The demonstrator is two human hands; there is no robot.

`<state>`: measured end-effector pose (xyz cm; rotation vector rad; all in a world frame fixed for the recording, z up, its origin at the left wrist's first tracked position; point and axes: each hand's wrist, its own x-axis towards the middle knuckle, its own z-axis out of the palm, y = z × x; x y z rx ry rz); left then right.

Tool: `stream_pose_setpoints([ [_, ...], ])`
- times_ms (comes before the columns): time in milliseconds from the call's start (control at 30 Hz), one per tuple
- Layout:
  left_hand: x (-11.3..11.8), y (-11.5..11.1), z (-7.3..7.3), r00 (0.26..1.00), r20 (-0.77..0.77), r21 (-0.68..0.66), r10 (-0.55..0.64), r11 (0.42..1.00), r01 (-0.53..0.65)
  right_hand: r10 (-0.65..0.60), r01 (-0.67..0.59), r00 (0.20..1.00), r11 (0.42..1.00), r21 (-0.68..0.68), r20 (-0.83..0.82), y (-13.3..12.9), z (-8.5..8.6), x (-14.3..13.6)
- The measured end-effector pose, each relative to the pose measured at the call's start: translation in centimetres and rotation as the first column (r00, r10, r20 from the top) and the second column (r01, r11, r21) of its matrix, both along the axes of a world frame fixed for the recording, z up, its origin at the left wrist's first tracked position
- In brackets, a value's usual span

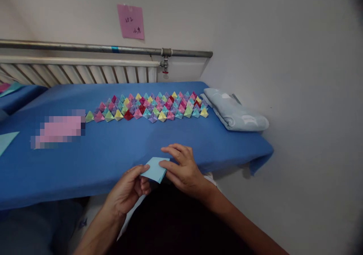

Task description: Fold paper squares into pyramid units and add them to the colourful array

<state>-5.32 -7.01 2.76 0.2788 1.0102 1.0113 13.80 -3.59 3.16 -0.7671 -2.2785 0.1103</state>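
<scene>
A light blue square of folded paper (155, 168) is held up just in front of the table edge, with several layers showing at its lower right corner. My left hand (129, 188) pinches its left corner, thumb on top and fingers curled beneath. At the right side, my right hand (184, 168) has its thumb or a finger on the paper's face, while other fingers stretch out above it. Beyond my hands, rows of small folded paper pieces (153, 115) in many colours stand on the blue cloth (119, 149).
A folded light blue blanket (235, 113) lies at the right end against the wall. To the left are a pixelated pink patch (62, 130) and a pale green paper corner (7, 141). Behind run a radiator (85, 73), a metal pipe (136, 50) and a pink note (131, 22).
</scene>
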Motion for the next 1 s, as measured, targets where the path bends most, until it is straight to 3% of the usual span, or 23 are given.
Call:
stream_pose_setpoints([
  [133,-0.2,-0.2,0.1,0.991,-0.123,0.037,-0.047,0.998,0.052,-0.004,-0.02,0.991,0.984,-0.175,-0.135,0.2,-0.3,-0.3],
  [233,-0.6,-0.4,0.1,0.94,-0.339,0.157,0.027,0.987,0.028,-0.108,-0.021,0.954,0.907,-0.42,-0.28,0.1,-0.2,-0.8],
  [300,-0.9,-0.5,-0.1,0.881,-0.455,0.274,0.127,0.962,0.002,-0.211,-0.05,0.909,0.801,-0.597,-0.36,0.0,-0.1,-1.1],
  [400,-1.1,-0.5,-0.1,0.831,-0.508,0.39,0.228,0.921,-0.015,-0.34,-0.175,0.834,0.583,-0.793,-0.434,-0.1,0.0,-1.3],
  [467,-1.0,-0.5,0.0,0.834,-0.499,0.401,0.234,0.916,-0.017,-0.394,-0.262,0.798,0.456,-0.851,-0.457,-0.1,0.0,-1.3],
  [533,-0.6,-0.4,0.3,0.852,-0.472,0.407,0.228,0.913,-0.02,-0.418,-0.311,0.782,0.38,-0.871,-0.462,-0.1,0.1,-1.4],
  [633,0.0,-0.4,0.8,0.87,-0.44,0.418,0.224,0.908,-0.022,-0.415,-0.334,0.785,0.343,-0.878,-0.461,-0.2,0.2,-1.6],
  [733,0.3,-0.5,1.1,0.838,-0.482,0.41,0.257,0.911,-0.044,-0.412,-0.334,0.791,0.329,-0.883,-0.453,-0.2,0.2,-1.7],
  [867,0.3,-0.3,1.1,0.783,-0.545,0.401,0.299,0.913,-0.07,-0.416,-0.322,0.797,0.322,-0.89,-0.439,-0.2,0.2,-1.8],
  [1000,0.1,0.0,1.0,0.792,-0.543,0.383,0.28,0.922,-0.063,-0.412,-0.335,0.79,0.33,-0.883,-0.454,-0.1,0.6,-1.9],
])
